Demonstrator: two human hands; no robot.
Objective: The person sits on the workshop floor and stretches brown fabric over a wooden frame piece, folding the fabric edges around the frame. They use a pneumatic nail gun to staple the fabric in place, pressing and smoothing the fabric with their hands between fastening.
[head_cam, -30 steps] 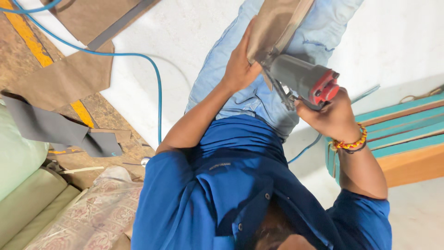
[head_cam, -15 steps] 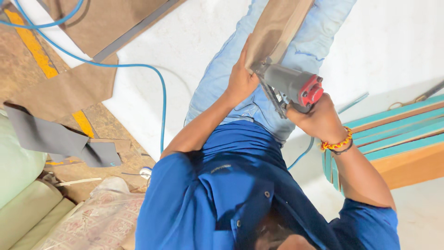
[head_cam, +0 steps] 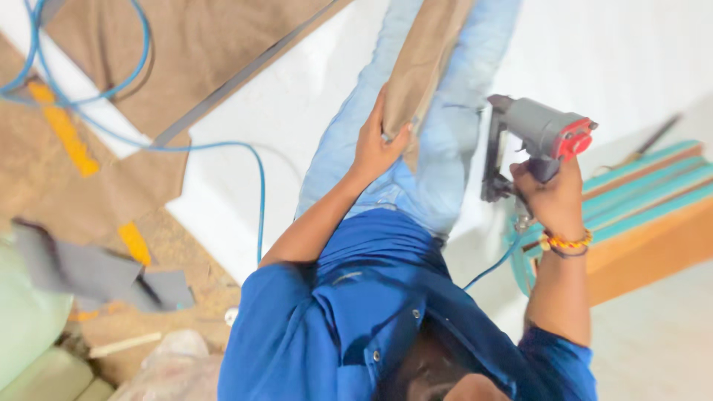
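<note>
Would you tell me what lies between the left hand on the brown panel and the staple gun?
In the head view, only a light-blue jeans leg lies between the left hand and the staple gun.

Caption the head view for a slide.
Left hand grips brown fabric over the lap; right hand holds a grey air stapler beside it.
</note>
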